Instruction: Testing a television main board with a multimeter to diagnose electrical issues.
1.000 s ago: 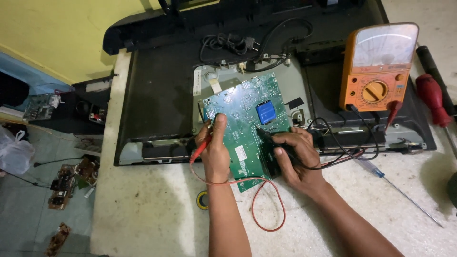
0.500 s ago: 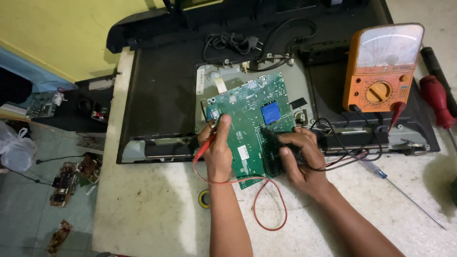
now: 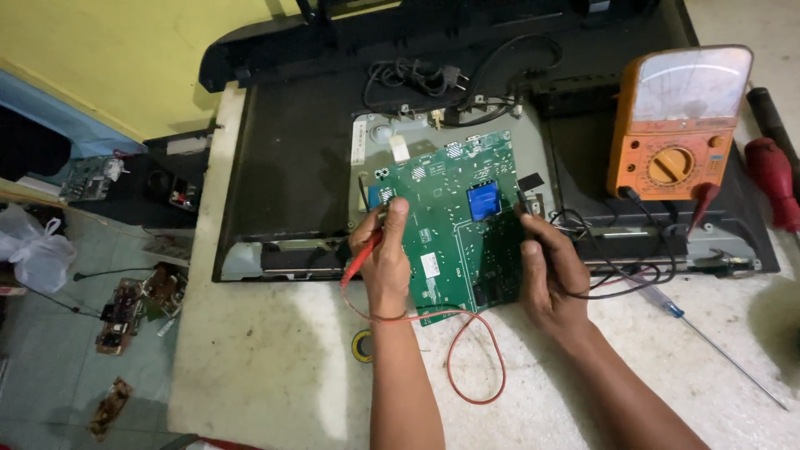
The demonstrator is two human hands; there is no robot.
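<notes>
Two bare hands press meter probes to a green circuit board (image 3: 454, 225) on a pale worktable (image 3: 275, 367).

The left hand (image 3: 385, 262) is clenched around a red probe (image 3: 360, 260), its thumb stretched toward the board's left edge, where the tip meets the board. The right hand (image 3: 550, 271) pinches a black probe (image 3: 523, 204) whose tip touches the board's right side, just beside a blue square part (image 3: 483, 201). The board lies between the two hands, tilted, resting on the opened back of a black flat screen set (image 3: 292, 167). A red lead (image 3: 467, 354) loops on the table near the wrists. To the far right stands an orange analog multimeter (image 3: 679, 121), with a red-handled screwdriver (image 3: 773, 179) right of it and a blue-handled screwdriver (image 3: 708, 337) nearer.
</notes>
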